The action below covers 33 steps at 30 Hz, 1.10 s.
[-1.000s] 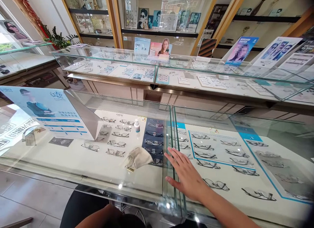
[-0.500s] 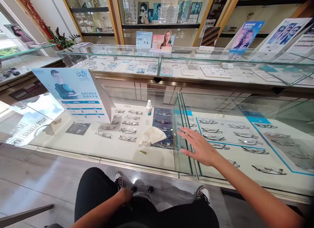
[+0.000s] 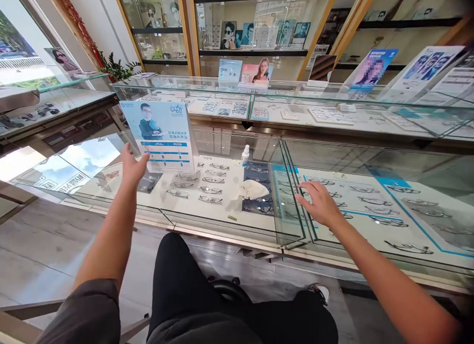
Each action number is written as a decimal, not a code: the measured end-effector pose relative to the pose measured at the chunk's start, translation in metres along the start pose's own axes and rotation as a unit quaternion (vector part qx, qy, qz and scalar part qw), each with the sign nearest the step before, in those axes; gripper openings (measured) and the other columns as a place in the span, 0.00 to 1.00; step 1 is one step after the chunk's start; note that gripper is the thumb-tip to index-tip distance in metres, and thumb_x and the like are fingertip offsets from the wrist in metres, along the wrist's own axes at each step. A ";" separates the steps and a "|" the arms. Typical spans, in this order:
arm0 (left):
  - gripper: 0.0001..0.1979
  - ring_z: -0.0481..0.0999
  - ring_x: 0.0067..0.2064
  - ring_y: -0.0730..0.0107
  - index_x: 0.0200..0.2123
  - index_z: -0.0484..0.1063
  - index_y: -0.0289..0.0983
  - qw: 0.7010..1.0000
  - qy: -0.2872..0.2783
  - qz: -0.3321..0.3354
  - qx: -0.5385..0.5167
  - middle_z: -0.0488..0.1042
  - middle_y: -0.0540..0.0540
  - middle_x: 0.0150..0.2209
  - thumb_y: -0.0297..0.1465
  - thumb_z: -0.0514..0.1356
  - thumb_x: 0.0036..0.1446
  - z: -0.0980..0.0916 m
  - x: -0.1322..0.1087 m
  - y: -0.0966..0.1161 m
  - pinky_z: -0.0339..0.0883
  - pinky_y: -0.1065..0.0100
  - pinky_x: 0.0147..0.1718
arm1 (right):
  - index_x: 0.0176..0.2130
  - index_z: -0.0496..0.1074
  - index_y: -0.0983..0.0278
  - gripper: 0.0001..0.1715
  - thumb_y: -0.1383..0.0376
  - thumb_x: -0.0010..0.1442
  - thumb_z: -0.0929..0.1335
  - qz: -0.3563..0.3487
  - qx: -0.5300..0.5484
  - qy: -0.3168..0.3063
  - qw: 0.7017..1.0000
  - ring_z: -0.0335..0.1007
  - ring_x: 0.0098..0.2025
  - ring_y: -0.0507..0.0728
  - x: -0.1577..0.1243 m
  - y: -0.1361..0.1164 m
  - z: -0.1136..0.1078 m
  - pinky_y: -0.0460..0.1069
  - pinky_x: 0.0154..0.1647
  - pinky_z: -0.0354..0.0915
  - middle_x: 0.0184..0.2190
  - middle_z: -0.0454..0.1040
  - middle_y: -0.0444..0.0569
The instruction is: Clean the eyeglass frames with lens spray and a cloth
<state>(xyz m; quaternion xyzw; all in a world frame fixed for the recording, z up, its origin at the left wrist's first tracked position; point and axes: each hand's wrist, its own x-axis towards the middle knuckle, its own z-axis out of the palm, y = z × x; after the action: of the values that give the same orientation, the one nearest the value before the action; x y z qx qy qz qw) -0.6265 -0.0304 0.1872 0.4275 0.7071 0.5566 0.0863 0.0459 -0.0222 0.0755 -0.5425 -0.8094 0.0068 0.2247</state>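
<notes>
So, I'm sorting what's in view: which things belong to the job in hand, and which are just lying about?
Seemingly in use:
sign, beside the left hand
glass counter, under the right hand

Lying about, apart from both hands:
cloth
bottle
glasses

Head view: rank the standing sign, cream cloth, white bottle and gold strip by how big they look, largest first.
1. Standing sign
2. Cream cloth
3. White bottle
4. Gold strip
</notes>
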 end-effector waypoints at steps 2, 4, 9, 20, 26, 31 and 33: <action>0.35 0.76 0.63 0.54 0.62 0.67 0.34 0.993 -0.102 -0.041 -0.037 0.78 0.37 0.62 0.44 0.73 0.59 0.006 0.020 -0.020 0.70 0.47 0.67 | 0.57 0.77 0.64 0.29 0.46 0.73 0.63 0.018 -0.003 0.004 1.000 0.71 0.63 0.73 0.001 -0.006 -0.003 0.68 0.67 0.67 0.58 0.78 0.65; 0.29 0.78 0.51 0.61 0.53 0.71 0.34 0.988 -0.137 -0.050 -0.044 0.84 0.44 0.48 0.46 0.74 0.58 0.009 0.022 -0.031 0.75 0.46 0.61 | 0.55 0.77 0.63 0.28 0.47 0.72 0.63 0.046 -0.005 0.000 0.999 0.71 0.61 0.73 0.001 -0.012 -0.006 0.66 0.65 0.68 0.57 0.78 0.65; 0.32 0.76 0.40 0.65 0.40 0.72 0.39 0.985 -0.151 -0.047 -0.069 0.79 0.54 0.30 0.59 0.74 0.50 0.001 0.011 -0.031 0.81 0.43 0.49 | 0.55 0.76 0.65 0.27 0.48 0.73 0.63 0.094 0.005 -0.001 0.996 0.69 0.62 0.72 0.001 -0.027 -0.012 0.64 0.62 0.68 0.58 0.76 0.65; 0.36 0.80 0.46 0.69 0.59 0.73 0.29 0.972 -0.092 0.161 -0.145 0.82 0.51 0.45 0.53 0.71 0.62 0.023 0.023 0.136 0.78 0.31 0.57 | 0.53 0.76 0.65 0.22 0.52 0.75 0.64 0.129 -0.022 0.004 0.991 0.67 0.60 0.68 0.002 -0.043 -0.018 0.58 0.57 0.65 0.57 0.76 0.63; 0.23 0.80 0.63 0.53 0.66 0.68 0.22 0.892 -0.337 0.237 -0.187 0.81 0.39 0.61 0.29 0.58 0.73 0.177 -0.038 0.296 0.75 0.45 0.60 | 0.48 0.79 0.68 0.20 0.57 0.75 0.63 0.152 -0.065 0.010 0.986 0.69 0.54 0.67 -0.003 -0.055 -0.024 0.57 0.55 0.62 0.52 0.79 0.64; 0.17 0.83 0.61 0.49 0.53 0.80 0.27 0.817 -0.469 0.201 -0.267 0.86 0.33 0.56 0.23 0.68 0.60 0.346 -0.162 0.337 0.72 0.47 0.67 | 0.38 0.82 0.65 0.26 0.58 0.77 0.61 0.189 -0.094 -0.015 0.977 0.73 0.45 0.62 -0.008 -0.063 -0.028 0.53 0.45 0.60 0.41 0.84 0.58; 0.15 0.83 0.60 0.48 0.51 0.82 0.29 0.800 -0.517 0.166 -0.257 0.87 0.34 0.52 0.22 0.66 0.60 0.395 -0.206 0.335 0.73 0.47 0.66 | 0.35 0.83 0.64 0.31 0.55 0.78 0.60 0.210 -0.102 -0.031 0.972 0.74 0.40 0.60 -0.006 -0.065 -0.028 0.52 0.40 0.58 0.36 0.85 0.57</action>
<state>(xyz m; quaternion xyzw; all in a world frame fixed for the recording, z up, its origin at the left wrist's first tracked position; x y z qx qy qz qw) -0.0928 0.1118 0.2582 0.7247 0.3069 0.4200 0.4519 0.0011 -0.0609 0.1154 -0.7197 -0.6806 -0.0118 0.1365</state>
